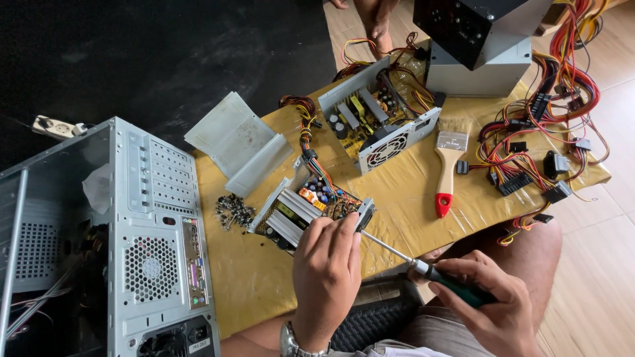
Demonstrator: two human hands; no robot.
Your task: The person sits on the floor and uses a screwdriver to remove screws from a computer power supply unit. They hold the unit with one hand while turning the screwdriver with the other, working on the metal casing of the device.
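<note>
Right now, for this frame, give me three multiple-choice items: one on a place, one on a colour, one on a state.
1. Where does the paintbrush lie?
A. on the yellow table, right of the opened power supplies
B. inside the computer case
C. on the floor tiles

2. What colour is the brush handle's tip?
A. blue
B. red
C. white

3. What is the right hand doing?
A. resting empty
B. lifting cables
C. gripping a screwdriver

Answers:
1 A, it rests on the table beside the farther power supply.
2 B, the wooden handle ends in red.
3 C, the shaft points at the nearer power supply, which the left hand steadies.
</note>
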